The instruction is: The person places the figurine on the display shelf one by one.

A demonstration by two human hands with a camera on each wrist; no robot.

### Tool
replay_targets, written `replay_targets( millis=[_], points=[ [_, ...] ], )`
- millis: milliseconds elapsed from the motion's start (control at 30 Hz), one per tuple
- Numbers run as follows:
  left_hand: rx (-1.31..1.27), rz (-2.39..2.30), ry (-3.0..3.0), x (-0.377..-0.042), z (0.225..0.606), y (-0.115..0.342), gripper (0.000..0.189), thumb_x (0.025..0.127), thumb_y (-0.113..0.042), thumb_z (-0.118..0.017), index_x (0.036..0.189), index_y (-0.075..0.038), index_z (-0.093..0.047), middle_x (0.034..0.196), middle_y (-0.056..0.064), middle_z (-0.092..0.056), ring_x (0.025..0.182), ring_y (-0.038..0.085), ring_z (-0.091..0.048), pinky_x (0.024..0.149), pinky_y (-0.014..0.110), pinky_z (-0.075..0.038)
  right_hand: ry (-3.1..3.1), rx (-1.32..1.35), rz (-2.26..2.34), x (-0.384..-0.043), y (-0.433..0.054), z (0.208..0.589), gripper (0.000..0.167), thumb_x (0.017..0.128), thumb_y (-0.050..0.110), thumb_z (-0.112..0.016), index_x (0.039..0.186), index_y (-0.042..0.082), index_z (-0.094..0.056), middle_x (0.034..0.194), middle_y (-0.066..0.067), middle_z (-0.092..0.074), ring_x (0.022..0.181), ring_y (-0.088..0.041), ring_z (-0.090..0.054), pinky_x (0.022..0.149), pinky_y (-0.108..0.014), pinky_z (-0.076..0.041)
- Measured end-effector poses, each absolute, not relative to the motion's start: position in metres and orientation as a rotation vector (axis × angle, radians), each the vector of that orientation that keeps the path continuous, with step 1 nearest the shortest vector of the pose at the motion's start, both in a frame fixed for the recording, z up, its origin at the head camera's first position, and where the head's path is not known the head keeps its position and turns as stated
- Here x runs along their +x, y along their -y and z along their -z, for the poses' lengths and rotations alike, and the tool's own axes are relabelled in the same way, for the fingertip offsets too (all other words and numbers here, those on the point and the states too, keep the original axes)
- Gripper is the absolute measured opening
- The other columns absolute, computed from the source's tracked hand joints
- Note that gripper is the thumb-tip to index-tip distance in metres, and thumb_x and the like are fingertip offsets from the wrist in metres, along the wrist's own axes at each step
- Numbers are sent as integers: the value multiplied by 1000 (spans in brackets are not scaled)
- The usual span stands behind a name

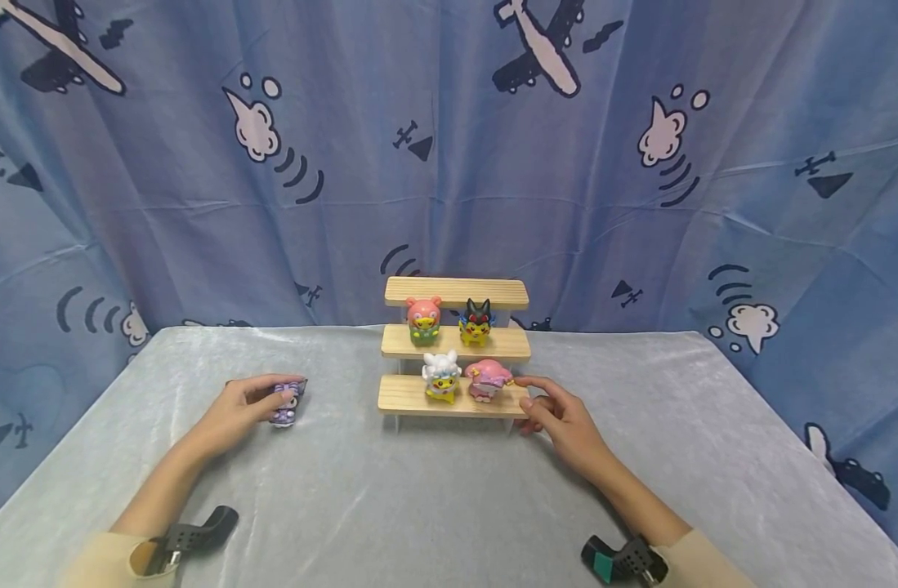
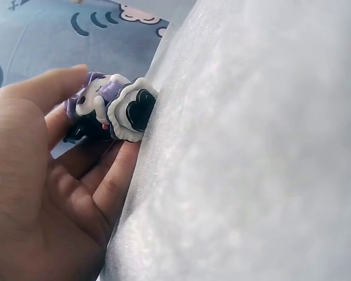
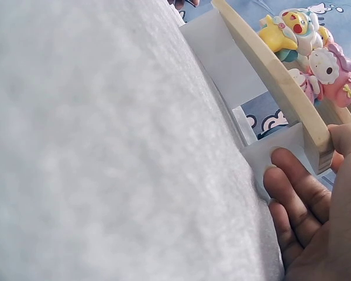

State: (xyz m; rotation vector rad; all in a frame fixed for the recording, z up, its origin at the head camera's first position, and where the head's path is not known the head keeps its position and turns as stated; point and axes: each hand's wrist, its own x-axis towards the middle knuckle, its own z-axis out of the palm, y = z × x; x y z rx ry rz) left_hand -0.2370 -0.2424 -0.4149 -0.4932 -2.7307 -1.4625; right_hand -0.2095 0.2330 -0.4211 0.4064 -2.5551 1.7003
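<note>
My left hand point(image 1: 241, 408) grips a small purple, white and black figurine point(image 2: 121, 108) between thumb and fingers, low over the cloth at the left. Its frilled base with a dark heart shape faces the left wrist camera. At centre stands a three-step wooden display stand point(image 1: 404, 394). My right hand point(image 1: 565, 420) pinches the right end of its lowest board point(image 3: 298, 105), with several fingers beside the pale support below. On that board sit a white-hooded yellow figurine point(image 1: 442, 377) and, nearest the right hand, a pink figurine point(image 1: 487, 380).
The middle board holds a pink-and-green figurine point(image 1: 423, 320) and a black-eared yellow figurine point(image 1: 476, 323). A pale grey cloth point(image 1: 331, 506) covers the table. Behind it hangs a blue curtain point(image 1: 449, 212) with plane and cloud prints.
</note>
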Motion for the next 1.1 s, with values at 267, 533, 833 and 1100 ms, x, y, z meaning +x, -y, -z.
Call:
replay_targets(
  millis=[267,533,833,1100],
  points=[
    [-497,1448,2729,-239,416,245,47,97,-25,-68,139,-6,-60,128,20,-69,98,-8,-64,84,13,-51,2551,413,-1702,-210,-233,422,37,105,20,-56,138,4,-56,90,-23,-73,77,-13,-72,73,-30,-60],
    [-418,1497,2742,-239,416,243,39,94,-27,-72,125,-5,-63,109,13,-73,90,-1,-67,78,19,-52,2555,406,-1703,-210,-233,422,37,105,21,-56,138,4,-55,91,-22,-73,77,-12,-71,73,-30,-60],
    [-425,1453,2729,-240,413,244,37,89,-24,-78,118,-3,-67,106,14,-74,88,-2,-66,74,19,-54,2556,407,-1688,-211,-232,421,37,104,21,-56,138,5,-56,91,-22,-74,76,-12,-71,73,-29,-60],
    [-451,1472,2715,-239,402,238,35,89,-22,-79,115,-2,-68,110,15,-72,92,-2,-67,77,19,-56,2555,401,-1686,-211,-234,421,37,105,21,-56,137,4,-56,91,-23,-73,76,-12,-72,73,-29,-60]
  ],
)
